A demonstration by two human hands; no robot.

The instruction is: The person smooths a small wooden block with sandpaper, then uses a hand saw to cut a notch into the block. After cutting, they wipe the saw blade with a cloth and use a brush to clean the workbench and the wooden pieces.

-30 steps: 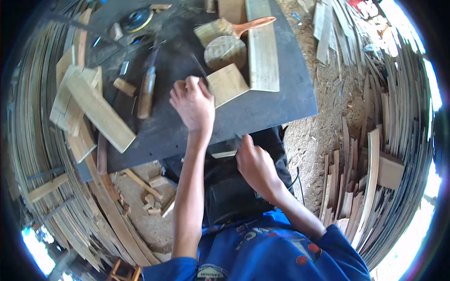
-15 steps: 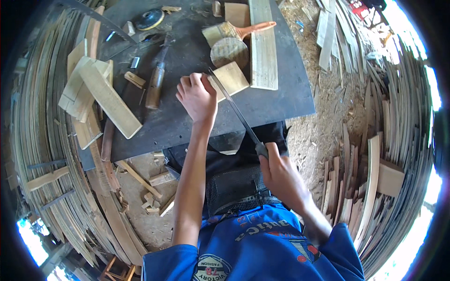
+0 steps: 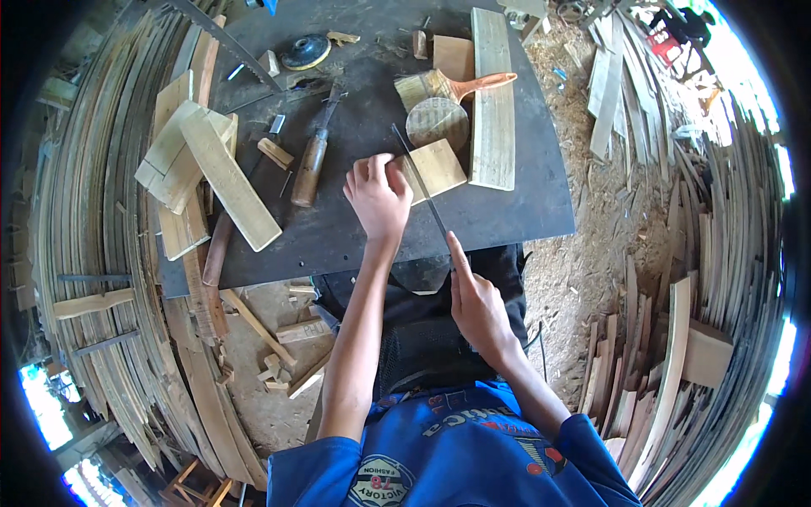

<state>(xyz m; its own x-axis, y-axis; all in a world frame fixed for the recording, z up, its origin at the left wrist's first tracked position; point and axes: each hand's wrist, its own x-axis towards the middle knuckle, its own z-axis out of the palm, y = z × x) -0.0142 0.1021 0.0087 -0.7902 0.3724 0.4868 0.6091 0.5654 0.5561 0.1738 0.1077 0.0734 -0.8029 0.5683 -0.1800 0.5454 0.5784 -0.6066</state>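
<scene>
The right hand (image 3: pixel 480 314) grips a slim dark tool (image 3: pixel 422 180), forefinger stretched along it; the left hand (image 3: pixel 378 198) curls at the wooden block (image 3: pixel 438 167), its exact hold hidden. The block, pale tan and flat-faced, sits just right of the left fingers, the tool crossing it. Around both hands spreads a dark, scuffed tabletop (image 3: pixel 528 215); farther right, a shaving-strewn floor (image 3: pixel 562 283); outermost on either side, stacked wood strips (image 3: pixel 743 228).
</scene>
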